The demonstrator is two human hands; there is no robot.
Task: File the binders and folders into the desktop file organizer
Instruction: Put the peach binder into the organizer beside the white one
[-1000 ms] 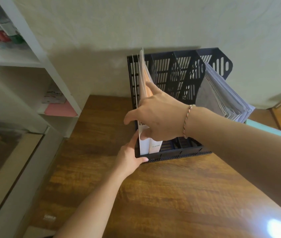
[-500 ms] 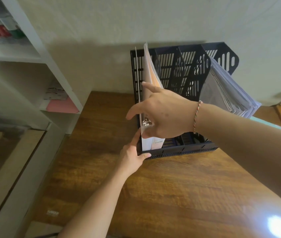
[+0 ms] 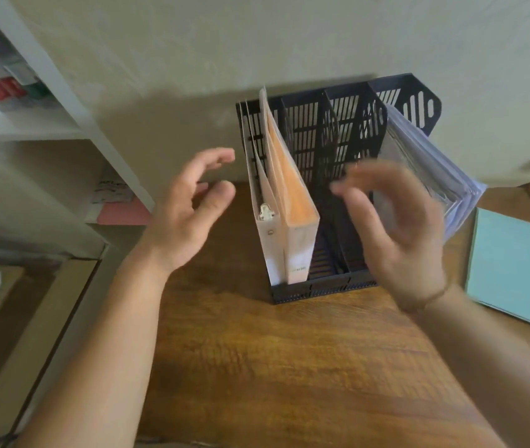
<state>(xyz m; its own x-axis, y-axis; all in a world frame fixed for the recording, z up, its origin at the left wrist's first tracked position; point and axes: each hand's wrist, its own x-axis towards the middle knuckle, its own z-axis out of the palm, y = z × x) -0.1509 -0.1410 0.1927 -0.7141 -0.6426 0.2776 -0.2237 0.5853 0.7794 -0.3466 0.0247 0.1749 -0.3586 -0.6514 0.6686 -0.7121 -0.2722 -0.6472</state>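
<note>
A black slotted file organizer point(image 3: 321, 287) stands on the wooden desk against the wall. Its leftmost slot holds a white ring binder point(image 3: 265, 240) and a white binder with orange pages point(image 3: 292, 202), both upright. A bundle of clear plastic folders point(image 3: 431, 169) leans out of the rightmost slot. The middle slots hold nothing. My left hand point(image 3: 189, 215) hovers open just left of the organizer, touching nothing. My right hand point(image 3: 393, 227), blurred by motion, hovers open in front of the middle slots, holding nothing.
A light teal folder point(image 3: 519, 273) lies flat on the wooden desk point(image 3: 289, 367) at the right edge. A white shelf unit point(image 3: 63, 101) stands to the left with a pink folder point(image 3: 124, 213) and papers on a lower shelf. The wall is right behind the organizer.
Both hands have let go: the right hand left the binders and drew back to the right, the left hand came off the organizer's front corner and lifted. The binders now stand alone.
</note>
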